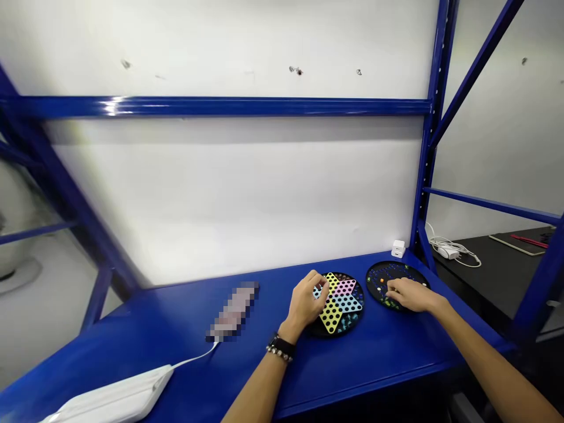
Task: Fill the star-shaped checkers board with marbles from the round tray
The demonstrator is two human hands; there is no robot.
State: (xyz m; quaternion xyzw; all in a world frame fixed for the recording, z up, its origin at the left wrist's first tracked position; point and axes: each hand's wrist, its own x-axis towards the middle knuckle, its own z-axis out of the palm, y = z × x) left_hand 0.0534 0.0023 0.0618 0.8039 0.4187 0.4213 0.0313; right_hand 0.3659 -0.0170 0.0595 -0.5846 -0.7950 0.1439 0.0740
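Note:
A Chinese checkers board (342, 299), round and black with a colourful star full of holes, lies on the blue table. My left hand (308, 298) is over its left side, thumb and fingers curled into a pinch; anything between the fingertips is too small to make out. To the right lies a round black tray (374, 269) with small blue, green, orange and white pieces scattered in it. Into that tray reaches my right hand (409, 294), fingers bent down and drawn together at its surface. What those fingertips grip, if anything, is hidden.
A blurred-out flat device (233, 311) is cabled to a white power strip or box (118, 396) at the front left. Behind the tray sits a white charger cube (398, 249). Blue metal frame posts (426, 164) border the table (211, 382).

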